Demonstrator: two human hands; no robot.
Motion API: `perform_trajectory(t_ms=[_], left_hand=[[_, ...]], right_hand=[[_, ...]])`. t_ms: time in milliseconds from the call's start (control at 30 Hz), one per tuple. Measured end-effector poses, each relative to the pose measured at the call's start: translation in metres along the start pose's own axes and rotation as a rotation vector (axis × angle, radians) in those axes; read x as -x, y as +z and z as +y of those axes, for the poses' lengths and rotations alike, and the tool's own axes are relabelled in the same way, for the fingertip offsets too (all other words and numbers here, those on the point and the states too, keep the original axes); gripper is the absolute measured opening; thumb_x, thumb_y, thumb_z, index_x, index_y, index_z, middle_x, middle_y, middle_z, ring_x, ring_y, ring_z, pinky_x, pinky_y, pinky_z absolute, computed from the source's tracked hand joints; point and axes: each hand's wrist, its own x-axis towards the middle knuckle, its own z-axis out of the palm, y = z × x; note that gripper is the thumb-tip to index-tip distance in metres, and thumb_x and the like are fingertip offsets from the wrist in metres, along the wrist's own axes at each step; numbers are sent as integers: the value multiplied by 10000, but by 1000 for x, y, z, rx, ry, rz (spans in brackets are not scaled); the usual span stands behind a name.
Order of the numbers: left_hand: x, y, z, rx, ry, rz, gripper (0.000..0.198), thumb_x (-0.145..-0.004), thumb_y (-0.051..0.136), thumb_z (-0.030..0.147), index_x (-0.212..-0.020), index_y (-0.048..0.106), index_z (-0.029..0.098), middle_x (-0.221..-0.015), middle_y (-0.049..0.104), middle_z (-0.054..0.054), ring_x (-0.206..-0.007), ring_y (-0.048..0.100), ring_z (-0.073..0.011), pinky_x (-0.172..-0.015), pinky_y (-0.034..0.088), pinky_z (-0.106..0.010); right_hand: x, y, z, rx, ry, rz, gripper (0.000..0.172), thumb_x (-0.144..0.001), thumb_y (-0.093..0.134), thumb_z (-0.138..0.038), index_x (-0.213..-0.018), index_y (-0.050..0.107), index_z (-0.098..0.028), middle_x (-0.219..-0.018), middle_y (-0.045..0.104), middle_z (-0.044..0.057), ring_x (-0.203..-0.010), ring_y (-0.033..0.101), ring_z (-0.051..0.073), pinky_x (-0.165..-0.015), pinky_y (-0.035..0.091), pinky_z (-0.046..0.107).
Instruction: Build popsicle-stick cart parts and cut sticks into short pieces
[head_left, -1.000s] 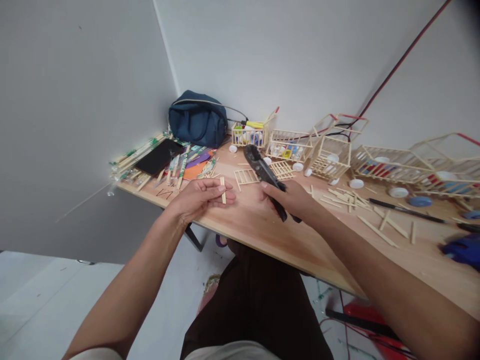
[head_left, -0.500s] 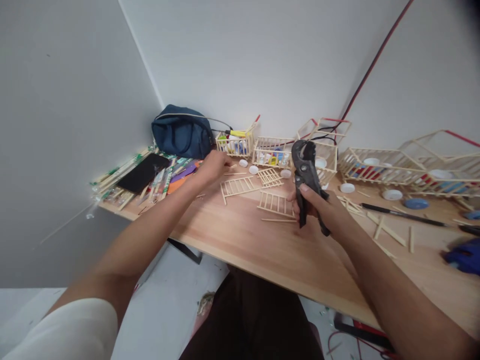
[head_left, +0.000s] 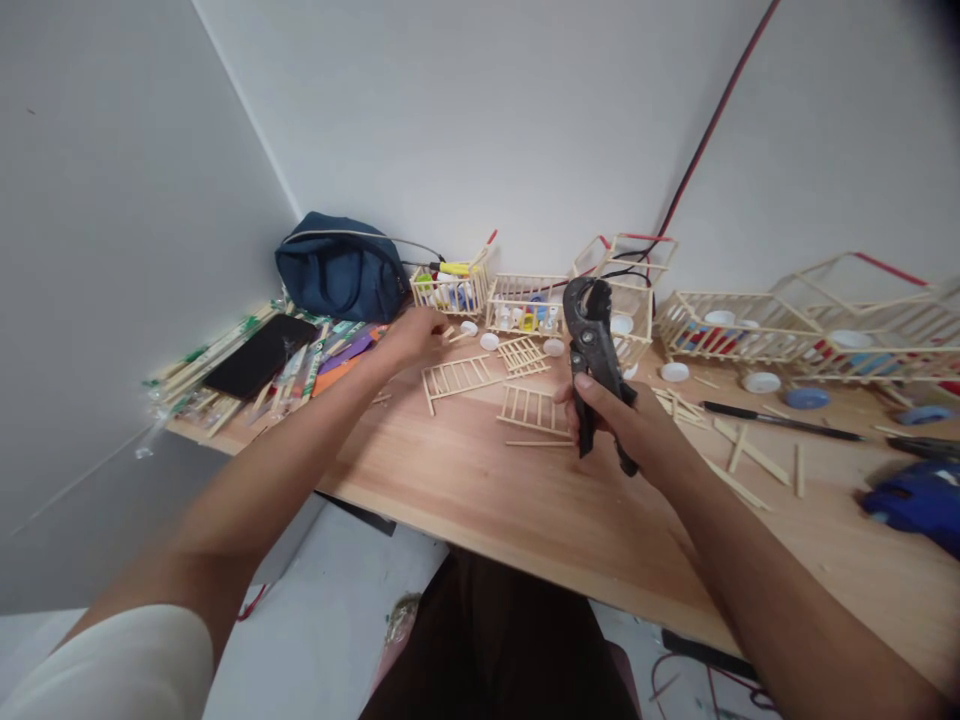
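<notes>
"What does the right hand (head_left: pixel 609 408) hold?"

"A black cutter (head_left: pixel 591 338), upright over the wooden tabletop (head_left: pixel 480 490), that hand's grip wrapped around it. Its hooked head points up, round rivets dot its side, and its two handles spread apart below."

"And the left hand (head_left: pixel 420 335)?"

"Just beside short, pale wooden sticks (head_left: pixel 458 337); it's blurred, so I can't tell whether its grip holds any."

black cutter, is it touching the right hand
Touching: the head view shows the right hand gripping the black cutter, thumb lying on its handle.
</notes>
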Motion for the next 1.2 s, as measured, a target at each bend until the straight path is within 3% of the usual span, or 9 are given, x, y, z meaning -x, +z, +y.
perform_trajectory(t_ms=[67,133,267,400,733,967,1200], left_hand=[[14,0,12,172,-25,-64,215,-675,694,188,-560,515,157,-503,496,44,-504,382,-72,-532,259,-224],[31,9,29,447,-65,-203,201,-704,740,283,-710,599,140,-675,648,-3,-555,493,-73,-561,352,-210],[60,41,64,778,-195,-411,314,-618,848,290,-750,623,115,-709,681,-26,-609,574,-73,-604,427,-201],[72,69,86,932,-265,-514,282,-603,862,223,-729,636,110,-701,688,-24,-611,590,-66,-600,429,-190],[70,84,96,1004,-347,-473,226,-612,865,228,-742,741,91,-746,727,-73,-627,615,-73,-585,453,-175],[67,89,94,1001,-360,-467,264,-586,881,246,-755,748,92,-763,725,-80,-612,583,-66,-556,431,-177],[74,88,98,937,-367,-389,236,-606,859,271,-689,720,99,-718,709,-63,-612,585,-82,-603,455,-211]], right_hand=[[-1,2,-1,-33,-24,48,454,-800,619,-601,-871,649,-154,-622,594,20,-549,576,146,-530,475,269],[-3,4,-1,-80,-65,77,438,-790,650,-569,-915,651,-150,-650,584,10,-579,580,143,-563,489,273],[-4,10,-2,-132,-140,111,406,-785,671,-528,-952,634,-161,-677,572,-4,-601,576,136,-600,506,284],[-1,13,-1,-152,-150,132,358,-745,707,-502,-845,590,-178,-646,564,-14,-584,571,139,-599,518,300],[-5,6,1,-65,-111,212,305,-708,679,-477,-778,568,-202,-630,589,-13,-581,578,134,-567,497,277],[-5,6,3,40,-117,235,284,-736,645,-470,-738,557,-200,-609,585,-7,-591,576,138,-590,500,277],[-4,11,3,28,-109,234,302,-735,649,-481,-707,550,-197,-607,581,0,-575,561,135,-597,500,281]])
